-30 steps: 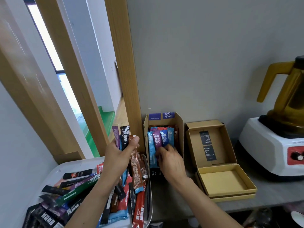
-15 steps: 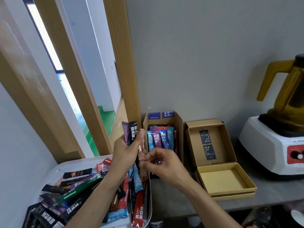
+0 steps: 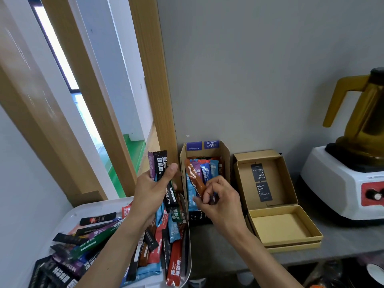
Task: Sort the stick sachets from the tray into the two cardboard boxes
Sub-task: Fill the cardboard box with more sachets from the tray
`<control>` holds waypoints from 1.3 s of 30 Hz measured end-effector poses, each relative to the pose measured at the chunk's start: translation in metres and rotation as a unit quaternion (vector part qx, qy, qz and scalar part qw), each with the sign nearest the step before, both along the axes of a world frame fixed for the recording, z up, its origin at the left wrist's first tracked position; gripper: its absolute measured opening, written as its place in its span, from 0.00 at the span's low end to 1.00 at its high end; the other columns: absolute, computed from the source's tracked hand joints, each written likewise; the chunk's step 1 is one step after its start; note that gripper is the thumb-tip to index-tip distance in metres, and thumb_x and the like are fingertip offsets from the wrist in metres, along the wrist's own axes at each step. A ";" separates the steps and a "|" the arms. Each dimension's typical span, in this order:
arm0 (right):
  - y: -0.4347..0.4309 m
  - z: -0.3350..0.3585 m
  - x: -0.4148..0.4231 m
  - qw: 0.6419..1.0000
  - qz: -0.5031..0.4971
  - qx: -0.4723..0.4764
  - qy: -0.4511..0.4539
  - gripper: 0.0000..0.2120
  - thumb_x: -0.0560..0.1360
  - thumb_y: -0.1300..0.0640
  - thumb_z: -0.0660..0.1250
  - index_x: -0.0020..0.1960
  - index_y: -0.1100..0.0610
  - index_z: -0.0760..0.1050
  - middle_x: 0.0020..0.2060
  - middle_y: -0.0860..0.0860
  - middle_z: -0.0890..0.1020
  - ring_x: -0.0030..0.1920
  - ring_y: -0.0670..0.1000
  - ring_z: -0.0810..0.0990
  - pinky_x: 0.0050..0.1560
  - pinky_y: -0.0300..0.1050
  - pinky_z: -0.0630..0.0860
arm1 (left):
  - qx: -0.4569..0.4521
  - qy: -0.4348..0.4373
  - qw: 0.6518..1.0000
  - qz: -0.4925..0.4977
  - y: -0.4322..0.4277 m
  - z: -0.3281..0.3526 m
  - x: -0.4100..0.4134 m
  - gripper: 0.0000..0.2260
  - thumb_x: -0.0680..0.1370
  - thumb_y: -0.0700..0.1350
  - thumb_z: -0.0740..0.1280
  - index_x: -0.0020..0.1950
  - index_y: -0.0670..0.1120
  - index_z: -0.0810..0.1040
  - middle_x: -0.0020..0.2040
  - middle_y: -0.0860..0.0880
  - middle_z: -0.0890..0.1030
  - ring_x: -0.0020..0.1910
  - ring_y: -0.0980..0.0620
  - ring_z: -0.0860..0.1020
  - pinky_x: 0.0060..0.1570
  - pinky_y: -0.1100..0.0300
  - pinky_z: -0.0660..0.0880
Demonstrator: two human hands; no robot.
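Observation:
My left hand [image 3: 150, 192] grips a small bundle of stick sachets [image 3: 160, 166], black and purple ones, upright above the white tray [image 3: 68, 217]. The tray holds a heap of several mixed sachets [image 3: 99, 246]. My right hand [image 3: 220, 199] pinches a brown sachet [image 3: 194, 179] and holds it over the narrow cardboard box [image 3: 225, 156], which stands against the wall with several blue, purple and red sachets upright inside. To its right sits a second cardboard box [image 3: 284, 225], open, with nothing in its base and its lid tipped back.
A white blender base with a red panel [image 3: 349, 183] and an amber jug [image 3: 365, 113] stand at the right on the grey counter [image 3: 342, 240]. A wooden door frame [image 3: 158, 80] rises just left of the narrow box.
My right hand left the narrow box, took the brown sachet from my left hand's bundle, and carried it right over the narrow box. My left hand rose slightly.

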State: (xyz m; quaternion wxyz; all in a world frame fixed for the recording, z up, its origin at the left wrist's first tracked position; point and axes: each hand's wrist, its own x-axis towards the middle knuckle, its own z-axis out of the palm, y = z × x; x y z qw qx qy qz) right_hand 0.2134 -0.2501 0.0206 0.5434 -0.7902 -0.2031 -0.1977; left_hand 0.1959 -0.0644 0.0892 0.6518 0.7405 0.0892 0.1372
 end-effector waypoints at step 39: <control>-0.007 0.045 0.016 0.988 -0.107 0.006 0.107 0.22 0.74 0.49 0.78 0.60 0.46 0.70 0.54 0.44 0.85 0.50 0.42 0.86 0.44 0.40 0.85 | 0.058 0.019 0.998 -0.017 0.003 0.001 -0.007 0.13 0.76 0.55 0.74 0.52 0.47 0.82 0.35 0.48 0.85 0.33 0.53 0.84 0.37 0.60 0.78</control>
